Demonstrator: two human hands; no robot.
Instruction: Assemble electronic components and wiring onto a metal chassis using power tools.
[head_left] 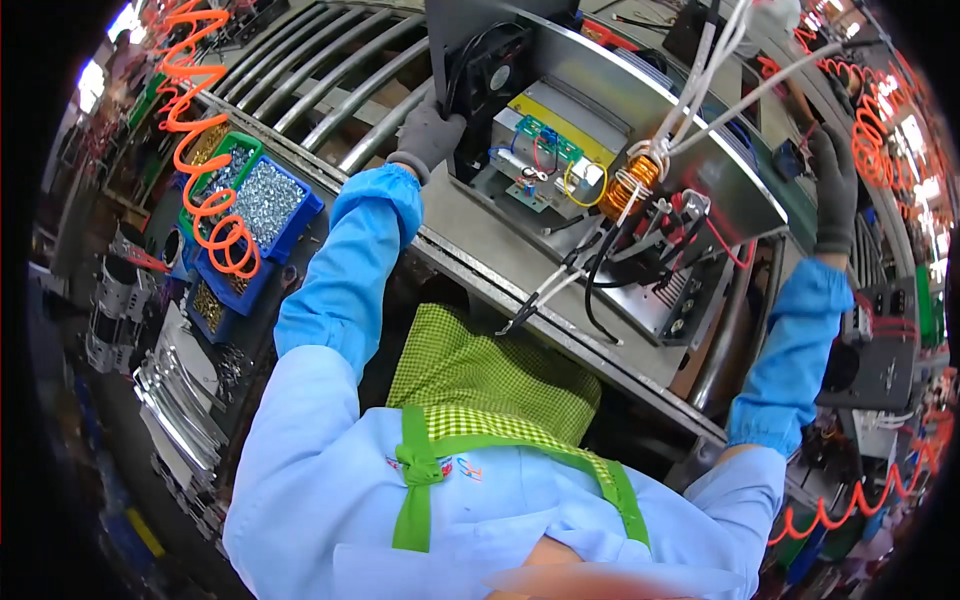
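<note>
An open metal machine casing (740,178) stands before me with its inside parts showing. Within it are a fan (498,76), a green circuit board (548,138), a copper-wound coil (630,187) and loose black and white cables. My left hand (430,135), in a grey glove, grips the edge of the casing's fan end, with its fingertips partly hidden. Past the casing's other end, my right hand (833,195), also gloved, has its fingers stretched out away from me. Nothing shows in its grasp, and I cannot tell whether it touches the casing.
A roller conveyor (330,75) runs away at the far left. Blue and green bins (270,203) of small screws stand on the left, under a coiled orange air hose (195,130). Curved metal handles (175,410) lie nearer. Another dark machine unit (875,345) stands at right.
</note>
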